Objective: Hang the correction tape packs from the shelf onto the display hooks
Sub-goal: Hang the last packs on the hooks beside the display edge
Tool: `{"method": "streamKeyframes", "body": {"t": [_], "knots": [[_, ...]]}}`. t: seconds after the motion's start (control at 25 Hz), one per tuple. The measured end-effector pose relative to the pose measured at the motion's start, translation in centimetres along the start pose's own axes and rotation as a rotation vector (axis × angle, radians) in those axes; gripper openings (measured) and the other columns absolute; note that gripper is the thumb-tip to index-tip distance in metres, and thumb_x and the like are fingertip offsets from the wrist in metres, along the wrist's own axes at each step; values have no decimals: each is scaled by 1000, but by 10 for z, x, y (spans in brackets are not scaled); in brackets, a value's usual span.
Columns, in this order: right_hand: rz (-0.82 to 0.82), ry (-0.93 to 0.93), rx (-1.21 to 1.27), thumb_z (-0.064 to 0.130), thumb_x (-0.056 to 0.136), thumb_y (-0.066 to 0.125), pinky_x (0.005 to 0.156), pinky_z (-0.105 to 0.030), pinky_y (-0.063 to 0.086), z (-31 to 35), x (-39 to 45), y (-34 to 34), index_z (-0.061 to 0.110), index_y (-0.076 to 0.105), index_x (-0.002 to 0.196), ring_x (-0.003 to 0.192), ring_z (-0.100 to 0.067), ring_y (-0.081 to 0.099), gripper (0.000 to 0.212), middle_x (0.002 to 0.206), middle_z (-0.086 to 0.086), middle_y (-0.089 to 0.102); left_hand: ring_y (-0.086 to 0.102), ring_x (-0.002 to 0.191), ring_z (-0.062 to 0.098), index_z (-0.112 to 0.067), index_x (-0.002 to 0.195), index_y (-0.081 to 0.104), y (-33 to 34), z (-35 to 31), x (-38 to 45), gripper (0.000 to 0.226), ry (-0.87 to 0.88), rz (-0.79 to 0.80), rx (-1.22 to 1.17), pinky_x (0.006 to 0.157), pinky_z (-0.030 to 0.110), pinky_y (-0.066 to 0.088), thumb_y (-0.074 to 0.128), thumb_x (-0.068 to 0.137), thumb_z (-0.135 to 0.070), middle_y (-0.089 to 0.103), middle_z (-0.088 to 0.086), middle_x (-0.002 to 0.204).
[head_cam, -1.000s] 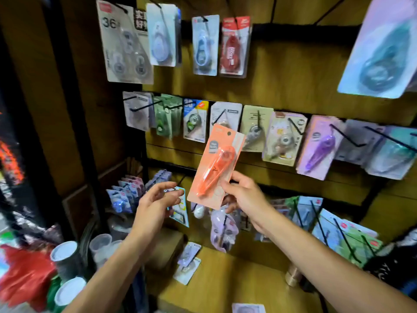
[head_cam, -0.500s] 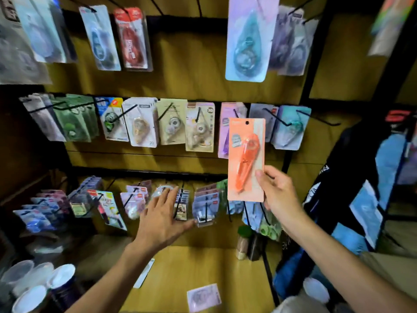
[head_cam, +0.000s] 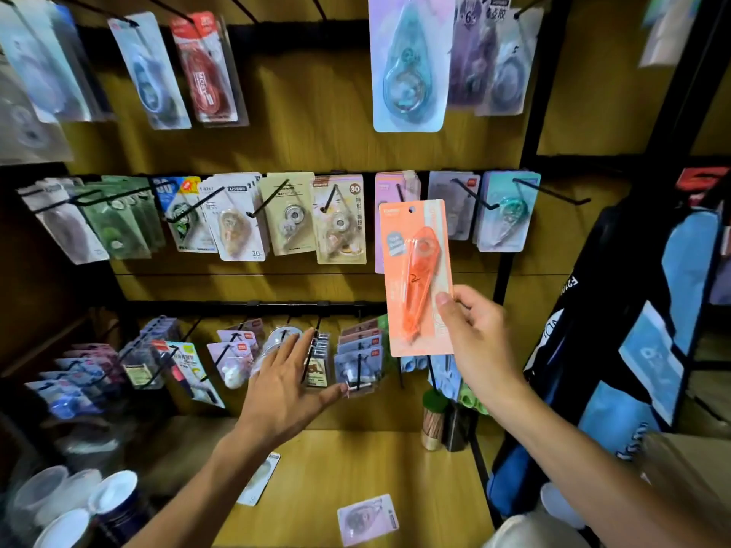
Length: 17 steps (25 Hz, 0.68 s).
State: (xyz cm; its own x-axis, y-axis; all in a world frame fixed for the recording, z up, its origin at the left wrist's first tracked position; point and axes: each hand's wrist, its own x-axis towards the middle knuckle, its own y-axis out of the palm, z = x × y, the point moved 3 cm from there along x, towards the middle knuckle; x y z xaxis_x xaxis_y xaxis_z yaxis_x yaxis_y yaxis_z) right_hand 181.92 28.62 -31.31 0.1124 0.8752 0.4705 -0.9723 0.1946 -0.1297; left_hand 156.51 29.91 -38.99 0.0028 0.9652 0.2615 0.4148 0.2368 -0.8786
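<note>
Now, held pack: the right hand [head_cam: 476,334] pinched the orange pack [head_cam: 418,276] at its lower right edge, thumb on the front, and held it upright in front of the middle row of hooks.
Place of the pack: it stood just before the pink packs [head_cam: 391,191] of the middle row, with its hanging hole [head_cam: 411,209] at the top, not yet on any hook.
Left hand: the left hand [head_cam: 286,383] was spread with straight fingers and held nothing, in front of the lower row, below and left of the orange pack.
Risk of missing: the hole was small and the hook tip [head_cam: 400,197] behind the orange pack was partly hidden, so I judge the card could hit the tip and bend.
Risk of slipping: the grip was low and on one edge only, so the top could swing when pushed.
Risk for neighbours: the packs hung close together, so a push could knock one off.
Risk from the left hand: it was near the lower hooks [head_cam: 358,369] and could catch on them.
Packs left: two packs, a pale one [head_cam: 261,478] and a purple one [head_cam: 368,519], lay on the shelf [head_cam: 356,460] below the orange pack.
</note>
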Motion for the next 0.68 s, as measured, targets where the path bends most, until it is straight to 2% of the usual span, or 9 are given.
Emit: {"method": "streamKeyframes", "body": {"t": [0.12, 0.2, 0.28, 0.32, 0.44, 0.48, 0.56, 0.64, 0.68], "knots": [[-8, -26, 10, 24, 101, 52, 64, -48, 58, 0, -5, 1, 24, 65, 92, 78, -22, 71, 16, 86, -3, 73, 21, 148, 22, -34, 155, 10, -1, -1, 0, 121, -1, 8, -18, 116, 51, 28, 32, 54, -98, 20, -2, 162], [-30, -27, -17, 22, 101, 52, 62, -43, 57, 2, -6, 1, 23, 64, 94, 76, -21, 71, 14, 85, -1, 73, 25, 146, 24, -33, 155, 10, -3, -5, 0, 114, 2, -8, -19, 114, 50, 31, 37, 60, -91, 21, 0, 162], [-66, -21, 11, 19, 99, 55, 57, -35, 58, 8, -5, 1, 23, 58, 105, 75, -16, 72, 8, 82, 0, 73, 26, 145, 25, -33, 155, 10, -7, -7, 1, 111, 2, -14, -26, 114, 50, 32, 42, 64, -86, 22, 1, 161], [-102, -31, 11, 17, 98, 57, 55, -32, 57, 11, -3, 1, 25, 54, 112, 72, -14, 72, 16, 79, -1, 72, 27, 144, 25, -33, 155, 9, -9, -7, 3, 110, -1, -19, -38, 113, 51, 33, 44, 64, -85, 23, 1, 161], [-178, -130, -173, 15, 98, 56, 49, -37, 50, 14, 8, 3, 25, 59, 109, 66, -15, 64, 16, 76, 1, 67, 28, 144, 28, -33, 155, 11, -18, -8, 10, 106, -6, -59, -105, 110, 54, 35, 55, 70, -80, 25, 2, 160], [-165, -135, -243, 13, 98, 54, 50, -37, 45, 12, 17, 7, 26, 63, 107, 66, -13, 60, 18, 83, 4, 68, 28, 144, 28, -33, 155, 11, -21, -9, 12, 104, -6, -73, -120, 111, 54, 34, 59, 73, -75, 24, 3, 161], [-86, -54, -329, 6, 96, 49, 52, -23, 37, 4, 40, 17, 29, 66, 114, 65, -3, 49, 33, 108, 6, 67, 26, 145, 27, -32, 155, 11, -28, -12, 14, 103, -7, -97, -133, 113, 51, 32, 62, 75, -71, 23, 3, 161], [10, 78, -349, -3, 92, 46, 48, -15, 36, -4, 69, 29, 31, 59, 129, 69, -2, 43, 52, 134, 3, 55, 25, 145, 26, -31, 156, 11, -33, -14, 14, 102, -9, -112, -149, 114, 48, 31, 61, 76, -70, 23, 3, 161], [51, 162, -335, -5, 90, 46, 47, -14, 39, -6, 84, 34, 32, 55, 134, 73, -6, 46, 58, 139, 1, 51, 25, 145, 25, -31, 156, 11, -35, -14, 12, 102, -7, -117, -154, 114, 47, 31, 62, 76, -69, 23, 3, 161]]}}
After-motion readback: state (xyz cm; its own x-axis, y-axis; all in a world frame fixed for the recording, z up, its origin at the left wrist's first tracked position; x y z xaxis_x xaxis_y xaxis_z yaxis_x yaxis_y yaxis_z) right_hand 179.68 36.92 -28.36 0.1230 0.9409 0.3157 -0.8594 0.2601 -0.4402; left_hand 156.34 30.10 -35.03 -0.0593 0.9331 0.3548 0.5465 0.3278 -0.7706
